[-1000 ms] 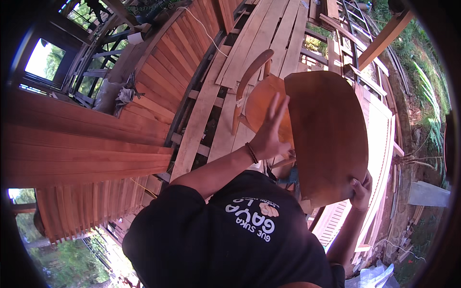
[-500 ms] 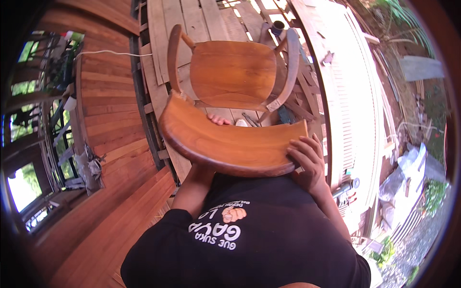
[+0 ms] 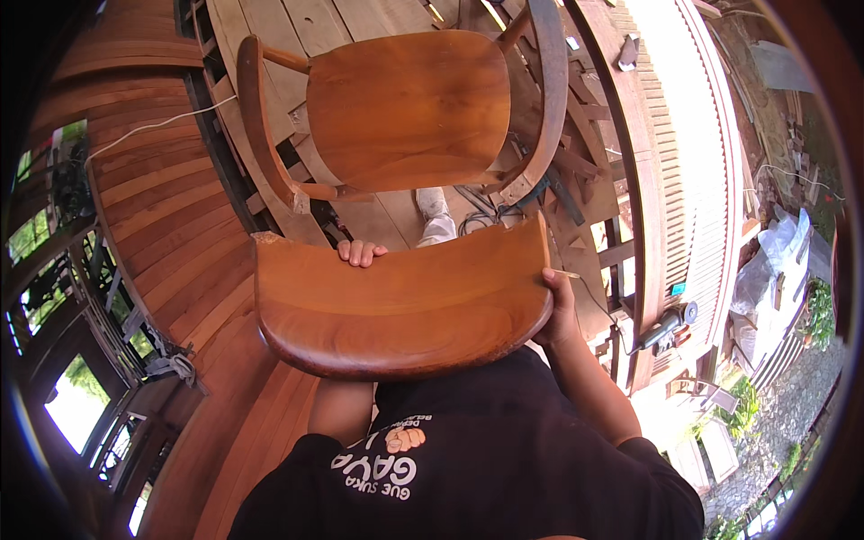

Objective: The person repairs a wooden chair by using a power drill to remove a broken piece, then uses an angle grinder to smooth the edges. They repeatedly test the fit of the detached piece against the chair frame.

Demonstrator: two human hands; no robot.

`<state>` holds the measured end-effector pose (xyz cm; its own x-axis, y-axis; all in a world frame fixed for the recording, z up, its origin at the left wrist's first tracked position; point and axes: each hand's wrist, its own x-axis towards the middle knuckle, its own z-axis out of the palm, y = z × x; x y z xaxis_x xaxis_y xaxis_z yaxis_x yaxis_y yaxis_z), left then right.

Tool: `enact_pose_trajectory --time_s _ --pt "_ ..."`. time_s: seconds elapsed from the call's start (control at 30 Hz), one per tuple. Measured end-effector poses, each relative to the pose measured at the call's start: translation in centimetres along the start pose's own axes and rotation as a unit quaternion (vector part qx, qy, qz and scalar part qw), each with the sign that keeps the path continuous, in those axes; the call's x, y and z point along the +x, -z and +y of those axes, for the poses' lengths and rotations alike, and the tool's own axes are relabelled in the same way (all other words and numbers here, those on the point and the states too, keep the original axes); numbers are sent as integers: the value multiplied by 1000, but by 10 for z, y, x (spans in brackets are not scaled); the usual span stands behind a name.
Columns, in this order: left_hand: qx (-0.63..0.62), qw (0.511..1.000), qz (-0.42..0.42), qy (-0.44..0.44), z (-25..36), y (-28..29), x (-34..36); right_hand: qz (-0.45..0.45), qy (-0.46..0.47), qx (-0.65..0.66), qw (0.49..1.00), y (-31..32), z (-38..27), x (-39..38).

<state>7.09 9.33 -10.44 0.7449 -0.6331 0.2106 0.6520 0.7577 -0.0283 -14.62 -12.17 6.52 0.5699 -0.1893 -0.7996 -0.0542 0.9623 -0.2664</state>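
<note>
A curved wooden chair backrest [image 3: 405, 310] is held in front of my torso, apart from the chair. My left hand [image 3: 362, 253] wraps its far edge left of the middle; only the fingers show there, the palm hidden behind the wood. At the right end my right hand [image 3: 560, 301] grips the edge, and a short thin pale stick [image 3: 567, 274] juts out by its fingers. Beyond the backrest stands the wooden chair with its smooth seat [image 3: 409, 108], left armrest [image 3: 259, 126] and right armrest [image 3: 547, 99]. Pale rough patches mark the armrests' near ends.
Loose boards [image 3: 315, 22] lie under the chair, with wood scraps and a cable to its right. An angle grinder [image 3: 668, 326] rests on the right ledge. Reddish planks [image 3: 162, 171] are stacked at left, crossed by a white cord [image 3: 162, 128]. My foot [image 3: 433, 203] shows behind the backrest.
The backrest has turned more level and shows more of its broad face. My right hand's fingers have shifted to its end, where the thin stick now shows. The chair appears larger and nearer.
</note>
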Motion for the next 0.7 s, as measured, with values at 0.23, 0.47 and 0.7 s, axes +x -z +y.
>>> enact_pose_trajectory --time_s 0.23,0.47,0.7 --pt "-56 991 113 39 1 34 -3 111 11 -7 994 2 6 46" --pt "-65 985 139 74 -3 66 -7 136 14 26 990 -1 -9 65" --pt "-77 964 231 104 0 52 -1 175 2 -63 983 -13 -17 63"
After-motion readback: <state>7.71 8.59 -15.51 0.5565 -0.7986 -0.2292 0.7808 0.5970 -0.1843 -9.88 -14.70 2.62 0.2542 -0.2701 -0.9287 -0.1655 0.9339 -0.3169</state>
